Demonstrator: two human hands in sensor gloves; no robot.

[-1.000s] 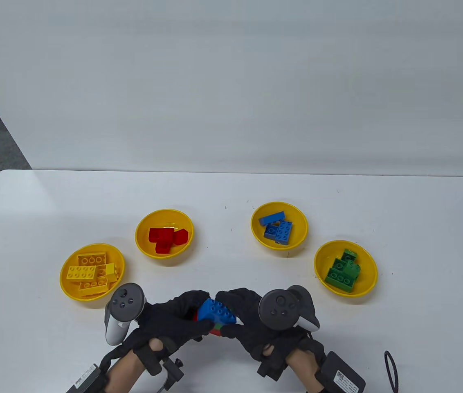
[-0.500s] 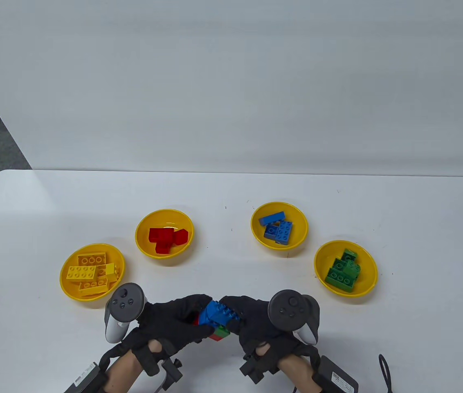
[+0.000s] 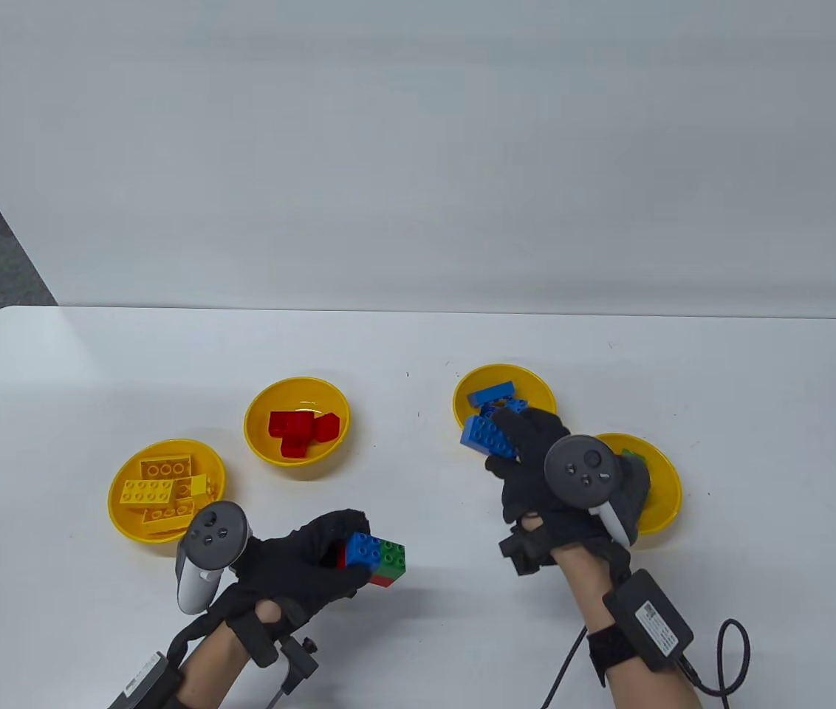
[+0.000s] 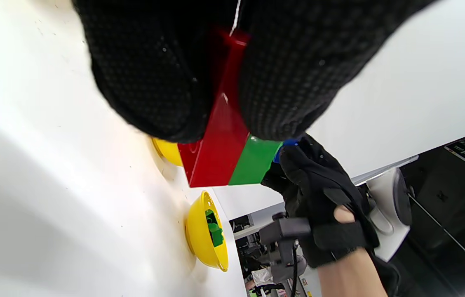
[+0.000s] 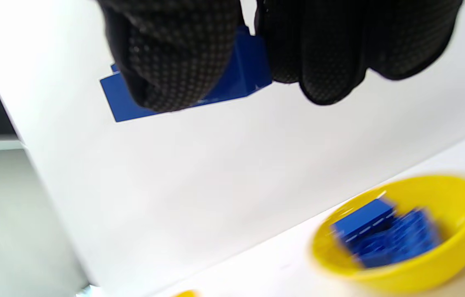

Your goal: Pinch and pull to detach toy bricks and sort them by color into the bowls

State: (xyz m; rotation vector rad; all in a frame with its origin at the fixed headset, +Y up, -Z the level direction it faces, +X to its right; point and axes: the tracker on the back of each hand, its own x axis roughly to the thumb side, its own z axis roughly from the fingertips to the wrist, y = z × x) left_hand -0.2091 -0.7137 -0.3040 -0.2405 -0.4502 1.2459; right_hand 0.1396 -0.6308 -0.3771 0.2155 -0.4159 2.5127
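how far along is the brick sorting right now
Mostly done: the yellow, red, blue and green bricks already lie in four separate bowls. In hand: the right hand pinches a detached blue brick at the rim of the blue bowl, not yet dropped. Left: the left hand grips a small stack showing blue, green and red, not yet split and sorted.

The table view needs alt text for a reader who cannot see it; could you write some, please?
The right hand carries a blue brick at the blue-brick bowl. The left hand grips a blue, green and red brick cluster.
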